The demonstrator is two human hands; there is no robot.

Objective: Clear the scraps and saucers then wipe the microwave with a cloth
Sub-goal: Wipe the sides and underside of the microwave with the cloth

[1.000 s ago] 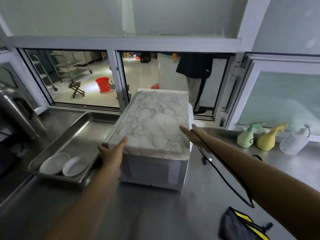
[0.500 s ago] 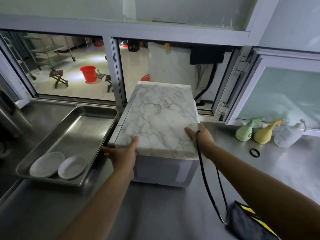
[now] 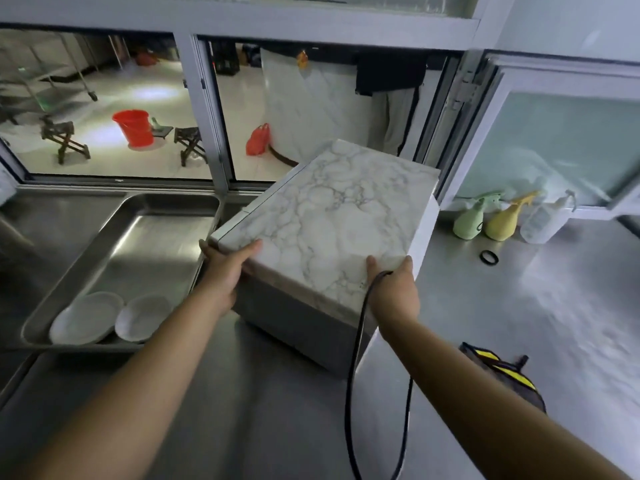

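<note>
Since half a second ago the microwave [image 3: 332,233] has swung clockwise, its far end now toward 1 o'clock. Left hand [image 3: 227,271] grips its near-left corner, thumb on top; right hand [image 3: 393,289] grips the near-right corner, black cord [image 3: 353,375] looping over the wrist. Marble-patterned top, flat, boxy. Bare steel counter [image 3: 485,306] at 3 o'clock. Steel tray [image 3: 145,237] at 9 o'clock holds two white saucers [image 3: 114,318] at its near edge.

Both arms out fwd; left hand [image 3: 225,271] & right hand [image 3: 393,289] gripping, thumbs on top.
</note>
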